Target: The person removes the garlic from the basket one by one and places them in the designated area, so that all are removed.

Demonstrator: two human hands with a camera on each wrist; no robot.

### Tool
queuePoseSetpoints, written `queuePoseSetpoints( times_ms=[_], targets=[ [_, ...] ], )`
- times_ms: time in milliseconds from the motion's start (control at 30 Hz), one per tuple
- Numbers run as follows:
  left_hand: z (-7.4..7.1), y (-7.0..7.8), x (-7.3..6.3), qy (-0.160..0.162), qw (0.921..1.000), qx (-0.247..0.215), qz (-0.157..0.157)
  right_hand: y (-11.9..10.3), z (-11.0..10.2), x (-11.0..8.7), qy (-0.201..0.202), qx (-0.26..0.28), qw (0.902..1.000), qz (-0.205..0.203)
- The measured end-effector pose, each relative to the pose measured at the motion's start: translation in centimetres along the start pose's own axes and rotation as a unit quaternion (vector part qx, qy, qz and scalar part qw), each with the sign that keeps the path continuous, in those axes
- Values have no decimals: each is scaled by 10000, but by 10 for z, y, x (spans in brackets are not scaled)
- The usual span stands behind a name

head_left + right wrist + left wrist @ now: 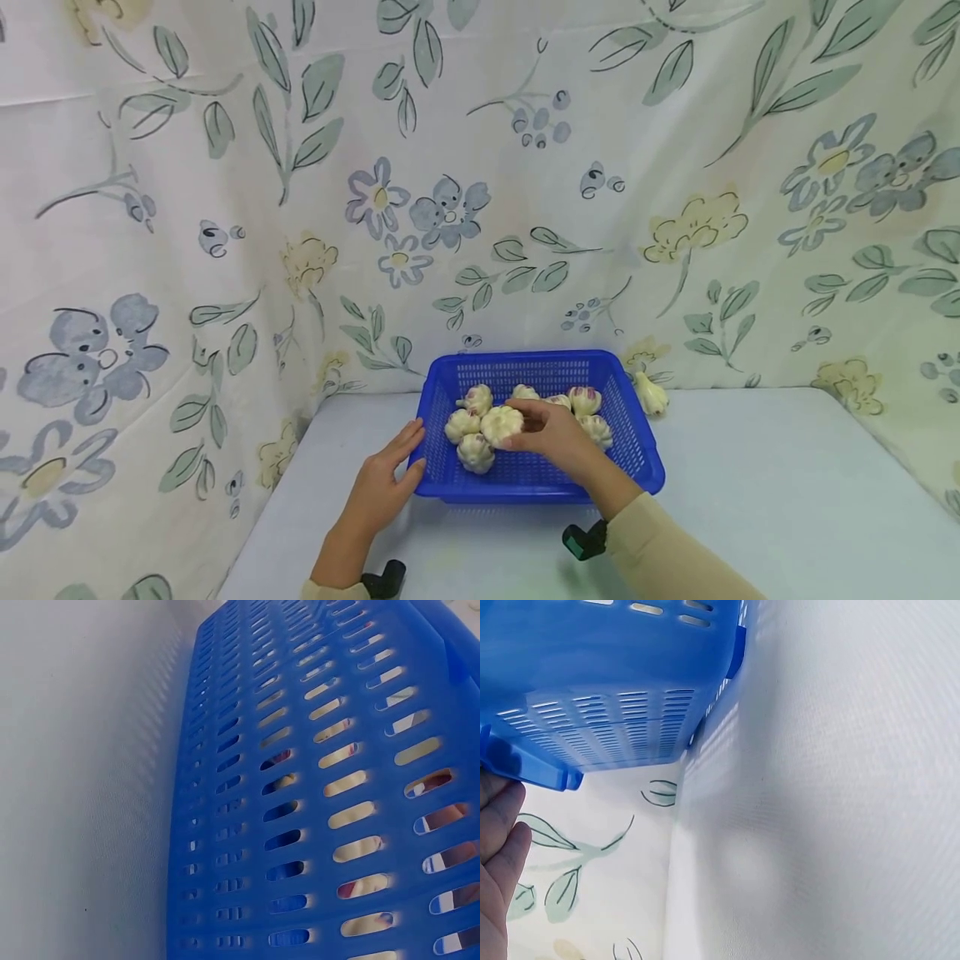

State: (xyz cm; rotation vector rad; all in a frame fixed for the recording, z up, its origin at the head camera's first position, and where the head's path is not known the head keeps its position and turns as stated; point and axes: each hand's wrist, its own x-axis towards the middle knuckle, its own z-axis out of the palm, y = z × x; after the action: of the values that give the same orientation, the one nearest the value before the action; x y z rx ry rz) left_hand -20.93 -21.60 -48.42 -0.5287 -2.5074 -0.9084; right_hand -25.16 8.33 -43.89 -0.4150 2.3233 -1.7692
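A blue plastic basket (540,492) with slotted walls holds several white garlic bulbs, some streaked purple. Over the bulbs in its left half, my right hand (558,437) pinches one garlic bulb (502,427) between thumb and fingers. That hand is hidden behind the slotted basket wall (315,825) in the right wrist view, where pale bulbs show through the slots. My left hand (381,479) rests against the basket's left rim with fingers fairly straight. In the left wrist view, its fingertips (510,802) touch the rim (536,765) from below.
Beyond the basket's right side, another garlic bulb (651,397) lies on the white table (772,483) near the back edge. A flower-printed cloth (480,325) hangs right behind the table. Black wrist devices (585,540) sit at both wrists.
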Motion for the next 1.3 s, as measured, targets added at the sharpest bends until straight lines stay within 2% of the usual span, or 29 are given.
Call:
queuePoseSetpoints(
  times_ms=[533, 733, 967, 1133, 1300],
  targets=[
    [-1, 1, 0, -46, 9999, -93, -89, 1, -2, 7, 150, 21, 9999, 66],
    [1, -1, 2, 11, 9999, -99, -8, -2, -5, 5, 107, 248, 9996, 33],
    [3, 0, 2, -50, 9999, -119, -53, -2, -9, 2, 99, 407, 9991, -35],
    [1, 0, 2, -80, 9998, -114, -165, -7, -18, 0, 77, 430, 9990, -37],
    [-1, 1, 1, -123, 9996, -129, -237, -11, -39, -1, 218, 301, 9992, -162]
  ],
)
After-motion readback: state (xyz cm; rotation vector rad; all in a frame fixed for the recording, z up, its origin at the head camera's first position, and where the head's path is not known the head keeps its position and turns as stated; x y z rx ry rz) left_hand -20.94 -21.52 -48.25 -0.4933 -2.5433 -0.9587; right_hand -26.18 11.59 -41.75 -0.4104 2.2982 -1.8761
